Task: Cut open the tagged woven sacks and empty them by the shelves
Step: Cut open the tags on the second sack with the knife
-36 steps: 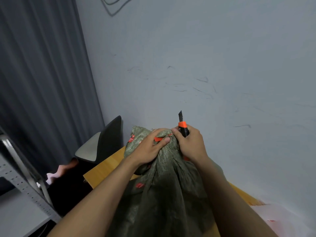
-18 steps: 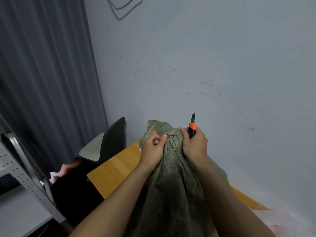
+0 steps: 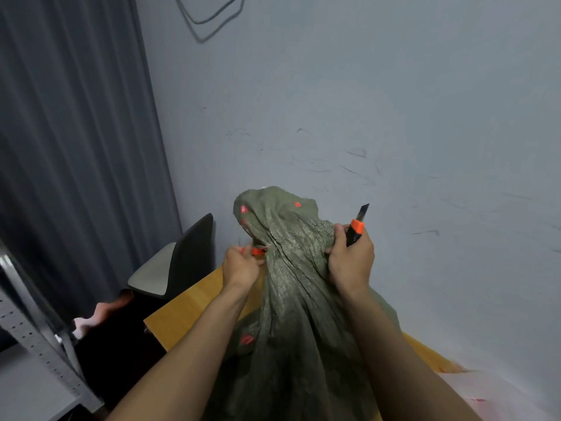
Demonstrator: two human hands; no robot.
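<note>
Both bare forearms stretched forward and raised, left hand point(image 3: 241, 267) with fingers curled, pinching the orange tie point(image 3: 257, 251) at the sack point(image 3: 291, 284) neck, right hand point(image 3: 350, 259) gripping bunched sack fabric and a utility knife point(image 3: 355, 230), blade pointing up

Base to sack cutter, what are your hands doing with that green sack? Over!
Left hand pinches orange tie at neck of sack. Right hand grips knife and sack fabric, blade pointing up, off the weave. Sack stands on table. Nothing blocking.

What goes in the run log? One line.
left hand: pinches orange tie | right hand: grips knife and sack | blade: up
</note>
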